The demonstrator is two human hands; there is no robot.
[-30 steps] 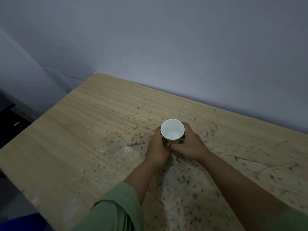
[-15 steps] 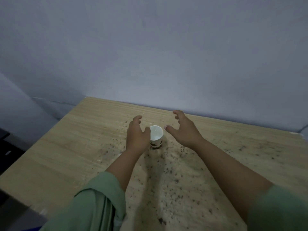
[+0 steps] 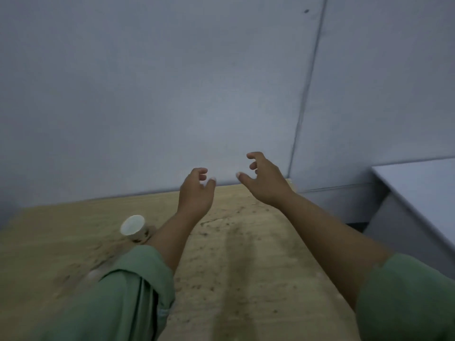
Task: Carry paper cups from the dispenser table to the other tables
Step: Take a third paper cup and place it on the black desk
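Cup (image 3: pixel 133 227) set down upright on the wooden counter (image 3: pixel 246 267), open mouth up, white inside, dark print low on its side, now released and standing alone just left of the left forearm. A second ago gripped by both hands over the counter; half a second ago just let go, fingers spread to either side of it; now both hands lifted clear and well apart from it, with the view swung to the right so the cup sits low and left. Left hand (image 3: pixel 195 193) raised, fingers loosely curled, holding nothing. Right hand (image 3: pixel 264 180) likewise raised and half open, thumb and fingers apart, empty. Judged from this: one delivery done, likely a turn away for the next trip. Count: one cup, two hands, two green sleeves (image 3: pixel 118 299), one speckled wooden counter, and one pale grey counter (image 3: pixel 418 183) at the right edge, nothing visible on its shown part. Behind all, a plain grey wall (image 3: pixel 172 82) with one vertical seam. No dispenser in view, so further cups uncountable from here.
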